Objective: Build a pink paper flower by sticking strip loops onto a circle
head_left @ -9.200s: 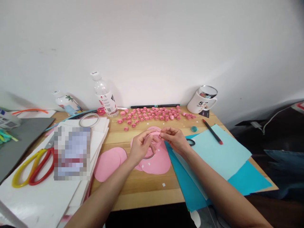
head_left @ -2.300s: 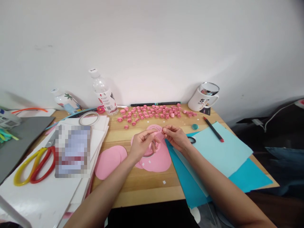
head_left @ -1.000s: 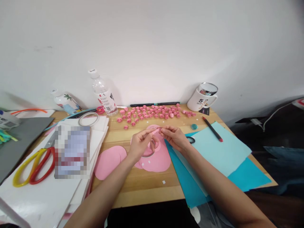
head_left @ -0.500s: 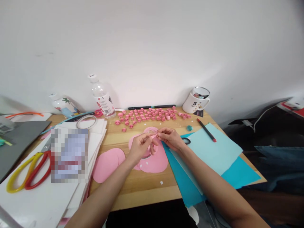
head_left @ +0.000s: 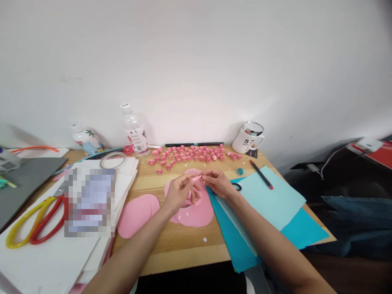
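Note:
A narrow pink paper strip (head_left: 196, 178) is stretched between my two hands above the wooden table. My left hand (head_left: 178, 191) pinches its left part between thumb and fingers. At the other end, the fingertips of my right hand (head_left: 218, 183) are closed on the strip. Rounded pink paper pieces (head_left: 199, 216) lie under the hands, partly hidden by them, with small white bits on top. Behind the hands, many small rolled pink paper coils (head_left: 196, 153) are spread over the table. More pink paper cutouts (head_left: 134, 219) overlap to the left.
Left are yellow-and-red scissors (head_left: 38, 222) on white sheets, a tape roll (head_left: 113, 160) and a plastic bottle (head_left: 136, 134). Right are blue sheets (head_left: 272, 204), a dark pen (head_left: 261, 174), a teal cap (head_left: 240, 171) and a white mug (head_left: 245, 141). A long black pen (head_left: 180, 145) lies by the wall.
The camera view has shifted slightly, so the table sits a little lower in the picture. Both hands stay together on the strip, which now shows more plainly between the fingertips.

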The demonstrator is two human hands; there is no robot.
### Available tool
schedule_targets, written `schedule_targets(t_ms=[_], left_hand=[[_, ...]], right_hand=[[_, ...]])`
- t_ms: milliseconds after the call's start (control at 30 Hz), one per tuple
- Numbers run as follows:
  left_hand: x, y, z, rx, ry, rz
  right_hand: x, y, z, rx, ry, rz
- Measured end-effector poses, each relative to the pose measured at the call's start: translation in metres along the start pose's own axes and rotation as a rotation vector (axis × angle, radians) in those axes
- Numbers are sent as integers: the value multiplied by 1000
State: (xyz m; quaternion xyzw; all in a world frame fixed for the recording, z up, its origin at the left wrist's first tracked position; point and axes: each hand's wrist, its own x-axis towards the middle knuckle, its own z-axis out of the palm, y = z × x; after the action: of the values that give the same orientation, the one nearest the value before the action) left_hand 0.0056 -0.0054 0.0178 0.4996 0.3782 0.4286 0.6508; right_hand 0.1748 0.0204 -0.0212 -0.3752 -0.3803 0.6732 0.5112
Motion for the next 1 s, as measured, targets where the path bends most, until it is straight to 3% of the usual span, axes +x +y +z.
schedule_targets(t_ms=[367,533,1000], left_hand=[[-4,-6,8,68,21,-31],[-2,-6,8,51,104,1],[-1,-10,5,132,157,75]], right_hand=[[-1,-1,1,-3,-5,-6],[-3,-3,4,-15,-34,4],[11,0,6,-42,7,-24]])
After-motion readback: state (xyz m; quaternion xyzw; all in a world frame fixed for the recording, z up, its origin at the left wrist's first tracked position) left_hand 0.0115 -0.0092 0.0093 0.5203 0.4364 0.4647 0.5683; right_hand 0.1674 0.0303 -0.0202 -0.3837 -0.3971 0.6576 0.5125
